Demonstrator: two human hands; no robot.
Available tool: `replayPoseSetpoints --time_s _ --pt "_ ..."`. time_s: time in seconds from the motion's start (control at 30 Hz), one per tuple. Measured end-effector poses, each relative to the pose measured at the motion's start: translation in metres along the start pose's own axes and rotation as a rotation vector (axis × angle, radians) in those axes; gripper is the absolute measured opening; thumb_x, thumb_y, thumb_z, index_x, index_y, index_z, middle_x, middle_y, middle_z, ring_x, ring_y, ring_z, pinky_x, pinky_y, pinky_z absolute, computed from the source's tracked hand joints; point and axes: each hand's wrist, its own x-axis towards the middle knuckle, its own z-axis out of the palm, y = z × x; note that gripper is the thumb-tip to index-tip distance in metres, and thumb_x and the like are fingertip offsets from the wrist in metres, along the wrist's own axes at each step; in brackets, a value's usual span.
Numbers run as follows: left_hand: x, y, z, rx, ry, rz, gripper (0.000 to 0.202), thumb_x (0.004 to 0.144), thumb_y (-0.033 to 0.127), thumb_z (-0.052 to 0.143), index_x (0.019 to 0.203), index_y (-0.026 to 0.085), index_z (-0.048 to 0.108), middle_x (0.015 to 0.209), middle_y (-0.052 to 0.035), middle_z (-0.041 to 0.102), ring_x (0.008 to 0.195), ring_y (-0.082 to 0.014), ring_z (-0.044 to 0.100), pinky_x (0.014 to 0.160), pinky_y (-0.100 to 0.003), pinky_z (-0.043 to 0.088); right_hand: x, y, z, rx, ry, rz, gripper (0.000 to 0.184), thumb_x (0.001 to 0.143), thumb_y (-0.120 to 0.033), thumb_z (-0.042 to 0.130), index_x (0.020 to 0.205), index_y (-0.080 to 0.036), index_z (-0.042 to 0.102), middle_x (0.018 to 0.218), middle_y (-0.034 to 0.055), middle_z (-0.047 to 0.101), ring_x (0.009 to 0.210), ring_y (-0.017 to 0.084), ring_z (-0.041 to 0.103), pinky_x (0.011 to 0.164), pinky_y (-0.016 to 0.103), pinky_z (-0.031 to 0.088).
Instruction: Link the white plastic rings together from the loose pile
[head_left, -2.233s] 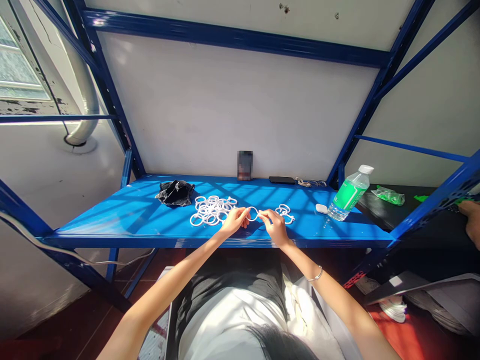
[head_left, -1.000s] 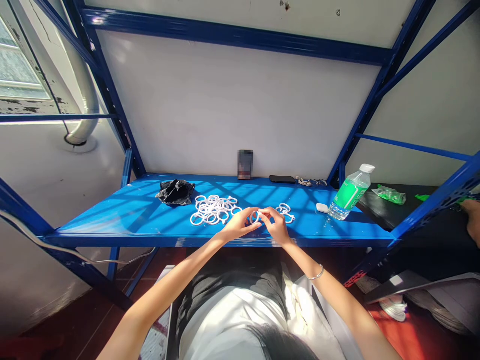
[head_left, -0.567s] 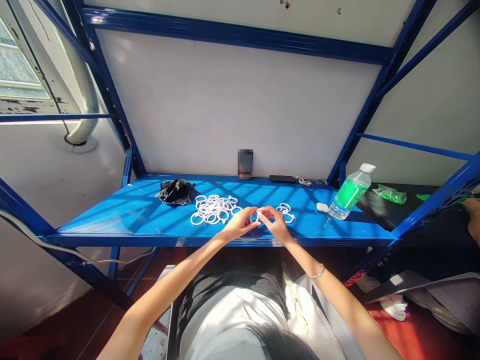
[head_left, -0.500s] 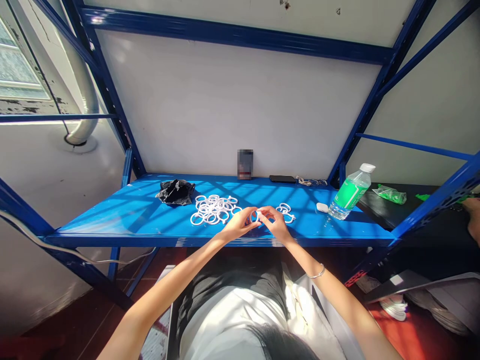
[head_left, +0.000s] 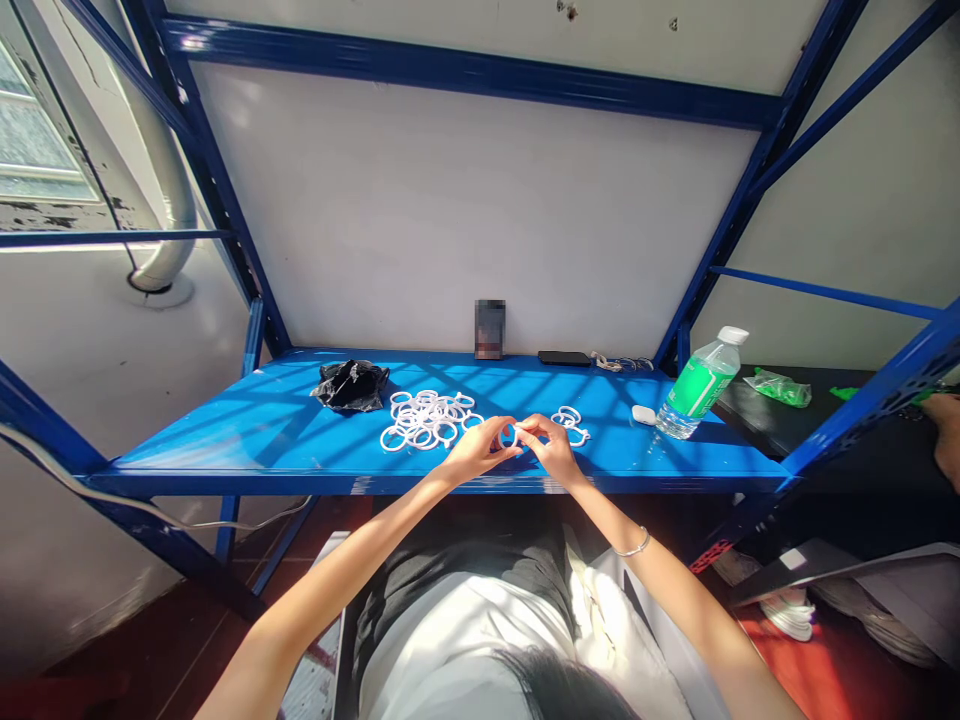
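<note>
Between my two hands, just above the front part of the blue shelf (head_left: pixel 262 430), a white plastic ring (head_left: pixel 516 432) is held, looking like a curtain ring. My left hand (head_left: pixel 480 448) grips its left side, fingers and thumb closed in a pinch. From the other side my right hand (head_left: pixel 553 447) pinches the ring with its fingertips, which partly cover it. Left of my hands lies a loose pile of several white rings (head_left: pixel 426 418). A smaller group of white rings (head_left: pixel 574 428) sits just beyond my right hand, partly hidden by it.
A crumpled black plastic bag (head_left: pixel 351 385) lies left of the pile. At the back are a dark upright object (head_left: pixel 490 330), a black phone (head_left: pixel 564 358) and a coiled cable (head_left: pixel 619 363). A bottle (head_left: pixel 697 388) and small white case (head_left: pixel 643 415) stand right. Another person's hand (head_left: pixel 943 430) shows far right.
My fingers have shifted slightly around the white ring, which both hands still hold in the same place. Nothing on the shelf has visibly moved.
</note>
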Motion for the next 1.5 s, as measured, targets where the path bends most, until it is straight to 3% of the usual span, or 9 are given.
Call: replayPoseSetpoints --time_s 0.7,0.87,1.07,1.5 --pt "-0.0001 0.0004 0.0012 0.098 0.046 0.047 0.047 0.089 0.047 0.055 0.127 0.021 0.047 0.103 -0.0061 0.062 0.068 -0.0133 0.057 0.062 -0.026 0.048 -0.0002 0.0056 0.0005 0.027 0.013 0.005 0.022 0.084 -0.041 0.064 0.074 -0.021 0.064 0.077 0.0019 0.065 0.071 0.018 0.063 0.065 0.031 0.054" --pt "-0.0006 0.0032 0.001 0.114 0.113 0.02 0.051 0.087 0.047 0.058 0.128 0.021 0.044 0.104 -0.0062 0.063 0.067 -0.013 0.058 0.06 -0.025 0.048 -0.0005 0.0058 0.0012 0.045 0.014 0.026 0.021 0.085 -0.042 0.063 0.078 -0.021 0.065 0.08 0.0026 0.067 0.071 0.018 0.065 0.065 0.031 0.054" --pt "0.0001 0.0027 0.0004 0.136 0.172 0.062 0.039 0.089 0.045 0.055 0.119 0.021 0.048 0.101 -0.0047 0.062 0.069 -0.0126 0.057 0.058 -0.024 0.048 -0.0006 0.0024 0.0011 0.0 0.019 0.033 0.018 0.087 -0.039 0.062 0.09 -0.022 0.066 0.086 0.0032 0.069 0.075 0.019 0.066 0.067 0.031 0.054" --pt "-0.0008 0.0014 0.0 0.158 0.18 0.094 0.037 0.09 0.044 0.054 0.119 0.021 0.048 0.099 -0.0043 0.061 0.066 -0.0113 0.055 0.056 -0.023 0.047 -0.0009 -0.001 0.0012 -0.051 0.011 -0.034 0.017 0.089 -0.038 0.059 0.097 -0.023 0.065 0.092 0.0043 0.068 0.081 0.019 0.066 0.067 0.031 0.055"
